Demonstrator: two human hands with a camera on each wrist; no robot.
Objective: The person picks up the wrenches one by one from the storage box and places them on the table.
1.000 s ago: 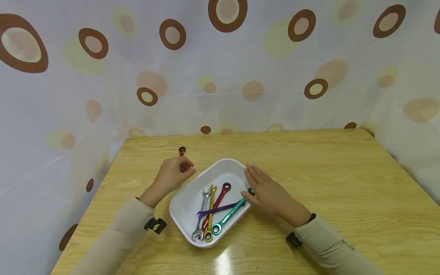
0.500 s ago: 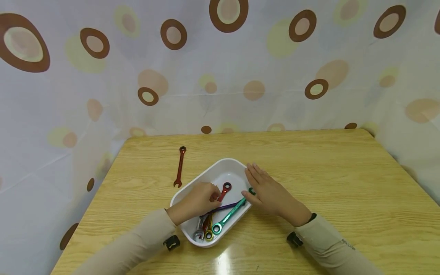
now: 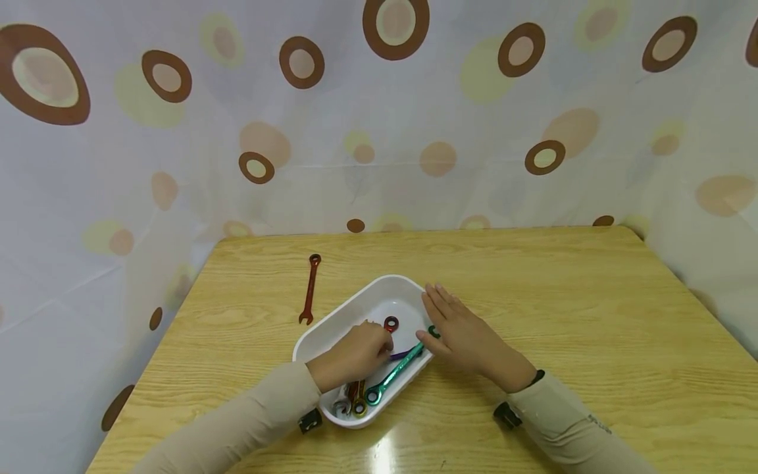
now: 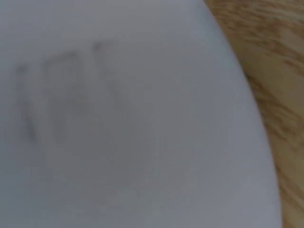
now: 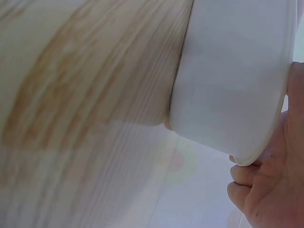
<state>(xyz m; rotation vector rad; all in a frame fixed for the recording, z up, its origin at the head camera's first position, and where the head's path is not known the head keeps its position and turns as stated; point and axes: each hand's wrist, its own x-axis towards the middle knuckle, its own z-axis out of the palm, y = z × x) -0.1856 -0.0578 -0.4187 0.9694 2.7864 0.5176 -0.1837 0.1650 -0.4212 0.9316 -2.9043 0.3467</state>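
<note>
In the head view, a white plastic tray [image 3: 320, 329] holds several combination wrenches. My left hand [image 3: 358, 352] reaches down into it, fingers bent over the shaft of a red wrench [image 3: 391, 323] and beside a purple wrench [image 3: 405, 354]. The fingertips are hidden, so I cannot tell if they grip either. My right hand [image 3: 464, 332] rests at the tray's right rim with straight fingers, its thumb over the upper part of a green wrench [image 3: 393, 375]. Below my left wrist show the ends of a silver wrench [image 3: 341, 405] and a yellow wrench [image 3: 359, 407].
Left of the tray, another red wrench [image 3: 310, 289] lies on the wooden table [image 3: 562, 296]. A patterned cloth [image 3: 379, 191] hangs behind the table and along both sides. The left wrist view shows mostly the blurred white tray wall [image 4: 190, 118].
My left hand has left the red wrench on the table, moved right and down into the tray, and shifted slightly further right since. The right hand has stayed put.
</note>
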